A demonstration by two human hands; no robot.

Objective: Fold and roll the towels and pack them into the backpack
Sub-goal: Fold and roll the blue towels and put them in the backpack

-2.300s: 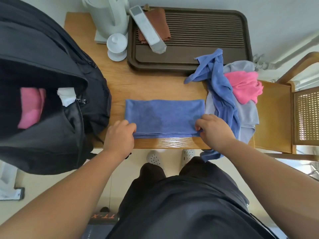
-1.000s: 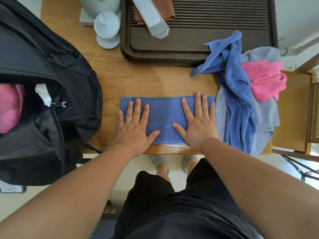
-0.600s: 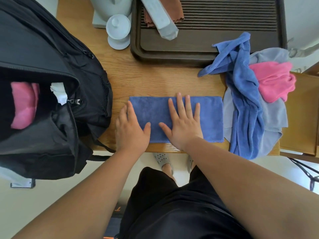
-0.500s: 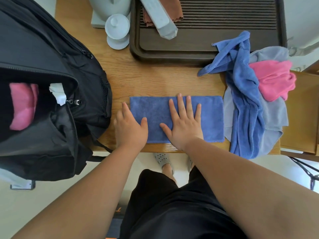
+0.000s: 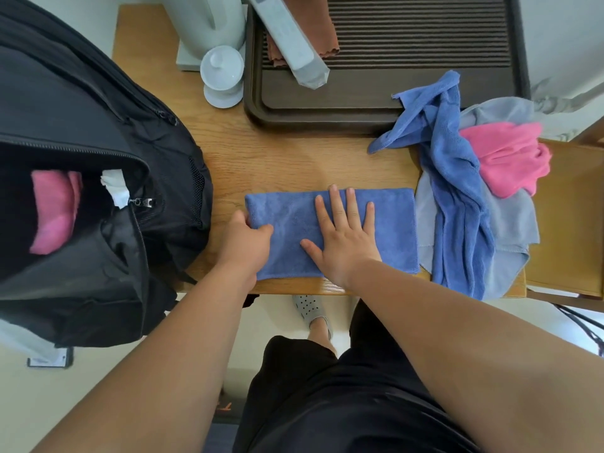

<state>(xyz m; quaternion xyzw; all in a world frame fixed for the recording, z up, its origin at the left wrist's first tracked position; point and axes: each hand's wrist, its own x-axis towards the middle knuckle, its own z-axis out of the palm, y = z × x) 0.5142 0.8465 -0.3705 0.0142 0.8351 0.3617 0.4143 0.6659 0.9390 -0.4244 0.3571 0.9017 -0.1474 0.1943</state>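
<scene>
Head view: folded blue towel flat on tabletop, beside open backpack. Left hand pinching towel's left edge; right hand spread flat, gripping nothing. Roll tightly rightward, keeping edges aligned.

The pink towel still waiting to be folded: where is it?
Head view, far right: the pink towel lies crumpled on top of the pile of loose towels, beside the dark tray.
</scene>
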